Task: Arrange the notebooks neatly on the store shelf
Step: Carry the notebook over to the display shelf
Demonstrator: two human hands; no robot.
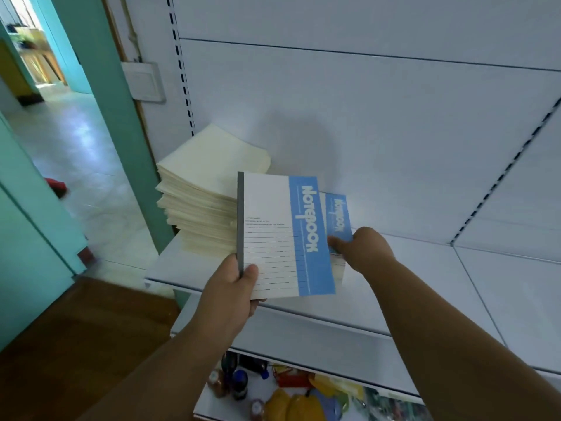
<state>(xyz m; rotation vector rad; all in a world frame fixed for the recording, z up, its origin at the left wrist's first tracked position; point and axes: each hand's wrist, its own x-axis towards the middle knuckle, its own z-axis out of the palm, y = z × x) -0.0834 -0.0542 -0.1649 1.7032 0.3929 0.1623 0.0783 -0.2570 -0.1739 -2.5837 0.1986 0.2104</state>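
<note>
while left hand [235,284] grips "notebook"-marked notebook [282,235], right hand [362,249] touches stack [338,217].

"NOTEBOOK" in white block letters down the blue band of the front notebook [285,235], held up at its lower corner. Same word "NOTEBOOK" on the blue strip of the second notebook [338,217] behind. Small print lines above the ruling, too blurred to read.

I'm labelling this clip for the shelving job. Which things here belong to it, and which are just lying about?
Part of the job:
held notebook, in the left hand
notebook stack, touched by the right hand
cream stack
shelf

Lying about:
bottles and packets on the lower shelf
wall switch
</note>
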